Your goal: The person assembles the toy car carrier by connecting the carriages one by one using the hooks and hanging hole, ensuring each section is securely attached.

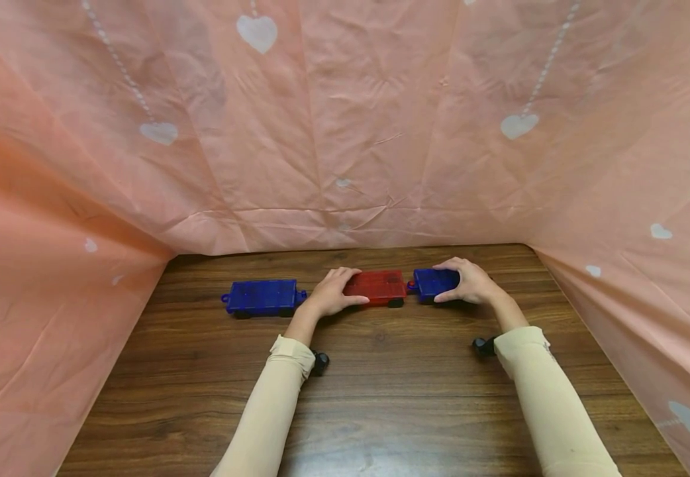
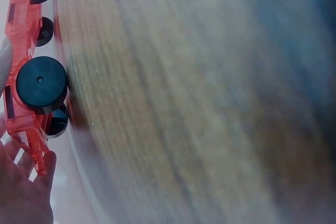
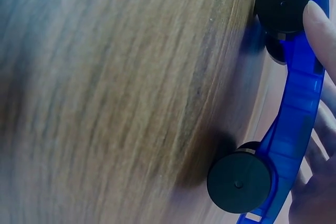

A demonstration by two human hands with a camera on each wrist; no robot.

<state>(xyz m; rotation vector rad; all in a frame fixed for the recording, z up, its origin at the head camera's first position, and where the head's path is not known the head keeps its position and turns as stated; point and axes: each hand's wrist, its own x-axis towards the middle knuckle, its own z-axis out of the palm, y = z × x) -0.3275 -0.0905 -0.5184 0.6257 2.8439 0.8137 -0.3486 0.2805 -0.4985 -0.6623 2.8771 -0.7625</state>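
Note:
Three translucent toy car bases with black wheels stand in a row on the table. My left hand [image 1: 330, 295] grips the left part of the red car base [image 1: 382, 285], thumb on its near side and fingers over the far side. My right hand [image 1: 471, 281] holds the right-hand blue car base [image 1: 431, 282] the same way; its right end is hidden under the palm. Between the two, the red coupling loop [image 1: 411, 285] overlaps the blue base's left end. The other blue car base [image 1: 261, 296] stands left of my left hand, its right loop close to the wrist.
The wooden table [image 1: 381, 384] extends toward me. Pink cloth [image 1: 345, 132] with white hearts hangs at the back and both sides, just behind the row of car bases. A black wrist device [image 1: 319, 362] sits at the left cuff, another black device [image 1: 484, 346] at the right.

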